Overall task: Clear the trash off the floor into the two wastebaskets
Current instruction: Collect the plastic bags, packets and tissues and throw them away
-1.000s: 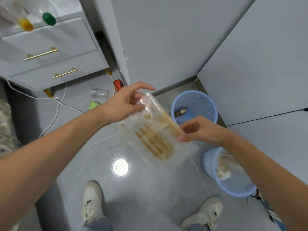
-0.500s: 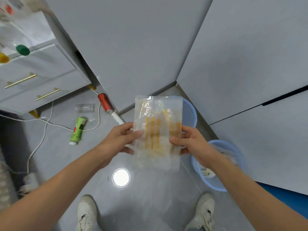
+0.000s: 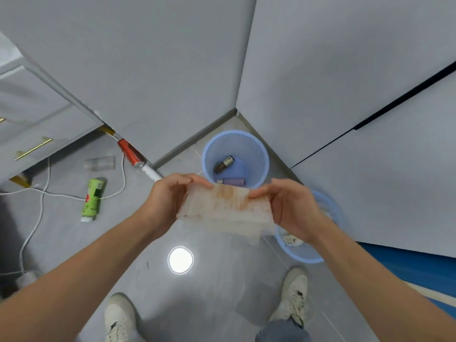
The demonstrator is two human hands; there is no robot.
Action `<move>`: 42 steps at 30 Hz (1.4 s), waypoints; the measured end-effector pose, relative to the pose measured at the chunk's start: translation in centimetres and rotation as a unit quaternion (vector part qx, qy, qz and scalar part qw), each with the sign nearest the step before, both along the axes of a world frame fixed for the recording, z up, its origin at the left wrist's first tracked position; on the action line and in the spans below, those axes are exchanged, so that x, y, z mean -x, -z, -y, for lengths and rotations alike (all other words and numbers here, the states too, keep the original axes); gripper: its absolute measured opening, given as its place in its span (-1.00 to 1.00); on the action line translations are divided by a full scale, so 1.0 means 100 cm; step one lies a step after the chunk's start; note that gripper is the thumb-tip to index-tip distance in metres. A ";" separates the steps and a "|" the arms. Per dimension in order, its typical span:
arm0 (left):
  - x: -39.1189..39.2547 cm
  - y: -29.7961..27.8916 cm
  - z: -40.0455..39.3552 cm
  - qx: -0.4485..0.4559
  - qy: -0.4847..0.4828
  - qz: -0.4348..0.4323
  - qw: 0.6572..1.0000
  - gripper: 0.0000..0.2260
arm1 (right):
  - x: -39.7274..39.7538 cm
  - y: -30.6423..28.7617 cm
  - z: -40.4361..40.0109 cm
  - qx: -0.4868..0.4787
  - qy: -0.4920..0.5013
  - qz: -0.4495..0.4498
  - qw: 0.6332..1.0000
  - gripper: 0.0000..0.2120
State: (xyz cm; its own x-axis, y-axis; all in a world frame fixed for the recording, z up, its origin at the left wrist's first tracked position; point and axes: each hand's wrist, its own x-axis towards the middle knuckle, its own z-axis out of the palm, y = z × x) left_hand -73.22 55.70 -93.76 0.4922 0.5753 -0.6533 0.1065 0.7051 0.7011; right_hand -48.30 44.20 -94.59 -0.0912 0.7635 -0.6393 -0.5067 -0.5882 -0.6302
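A clear plastic wrapper with orange print (image 3: 225, 208) is folded between both hands at chest height. My left hand (image 3: 167, 198) pinches its left end and my right hand (image 3: 293, 208) pinches its right end. Just beyond the wrapper stands a blue wastebasket (image 3: 256, 149) in the wall corner, with a small bottle and a purple box inside. A second blue wastebasket (image 3: 303, 253) sits under my right hand, partly hidden, holding crumpled white paper. On the floor to the left lie a red can (image 3: 130, 153), a green tube (image 3: 92, 199), a clear cup (image 3: 100, 163) and a white stick (image 3: 151, 172).
A grey drawer unit with gold handles (image 3: 33, 149) stands at the left, white cables (image 3: 42, 201) trailing from under it. Grey walls meet behind the far basket. My two white shoes (image 3: 118, 317) are on the grey tiles, with a lamp's round reflection (image 3: 180, 259) between the arms.
The wrapper, held flat and upright half a second ago, is now folded over into a low horizontal band. Both hands keep hold of its ends, and the view has swung right toward the baskets.
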 end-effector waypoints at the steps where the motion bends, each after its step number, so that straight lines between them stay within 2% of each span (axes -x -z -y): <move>1: -0.010 0.001 0.004 -0.007 0.032 -0.017 0.999 -0.72 | -0.008 0.004 0.008 -0.005 -0.015 0.039 0.999 -0.67; 3: -0.034 0.013 0.016 -0.084 0.125 -0.085 0.985 -0.85 | -0.030 0.016 0.028 -0.020 -0.032 0.130 0.991 -0.81; 6: -0.079 0.045 0.045 -0.170 0.213 -0.107 0.956 -0.72 | -0.065 0.046 0.066 0.010 -0.055 0.260 0.964 -0.69; 10: -0.147 0.111 0.097 -0.248 0.258 -0.133 0.924 -0.57 | -0.112 0.104 0.123 0.065 -0.035 0.412 0.908 -0.66; 13: -0.200 0.167 0.133 -0.284 0.289 -0.146 0.903 -0.47 | -0.144 0.153 0.153 0.075 -0.047 0.519 0.850 -0.64; 18: -0.262 0.245 0.169 -0.364 0.323 -0.200 0.850 -0.35 | -0.179 0.228 0.174 0.049 -0.054 0.613 0.786 -0.66; 19: -0.268 0.258 0.172 -0.380 0.333 -0.216 0.835 -0.33 | -0.180 0.238 0.176 0.042 -0.071 0.643 0.761 -0.66; 23: -0.275 0.290 0.183 -0.438 0.407 -0.265 0.757 -0.37 | -0.177 0.261 0.180 0.043 -0.198 0.764 0.613 -0.61; 26: -0.277 0.295 0.191 -0.459 0.464 -0.308 0.692 -0.35 | -0.170 0.271 0.183 0.030 -0.250 0.795 0.551 -0.64; 28: -0.280 0.295 0.192 -0.492 0.487 -0.335 0.639 -0.31 | -0.169 0.279 0.181 0.030 -0.261 0.809 0.526 -0.70; 30: -0.281 0.293 0.192 -0.521 0.498 -0.355 0.595 -0.31 | -0.168 0.288 0.176 0.034 -0.255 0.798 0.545 -0.70; 32: -0.280 0.293 0.193 -0.552 0.510 -0.362 0.552 -0.35 | -0.168 0.295 0.172 0.042 -0.250 0.759 0.600 -0.63; 34: -0.281 0.296 0.196 -0.565 0.526 -0.352 0.529 -0.42 | -0.168 0.301 0.170 0.049 -0.260 0.741 0.617 -0.56; 38: -0.283 0.312 0.204 -0.479 0.599 -0.341 0.544 -0.37 | -0.163 0.315 0.164 0.051 -0.315 0.704 0.635 -0.56; 42: -0.295 0.330 0.201 -0.392 0.643 -0.358 0.552 -0.33 | -0.162 0.333 0.161 0.079 -0.366 0.660 0.651 -0.65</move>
State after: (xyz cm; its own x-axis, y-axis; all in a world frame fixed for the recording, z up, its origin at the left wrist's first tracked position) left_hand -43.69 35.58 -126.72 0.5996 0.2950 -0.7439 0.6135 -0.7663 0.1907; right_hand -32.05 28.13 -127.91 0.3148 0.7399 -0.5945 0.8683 -0.4775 -0.1345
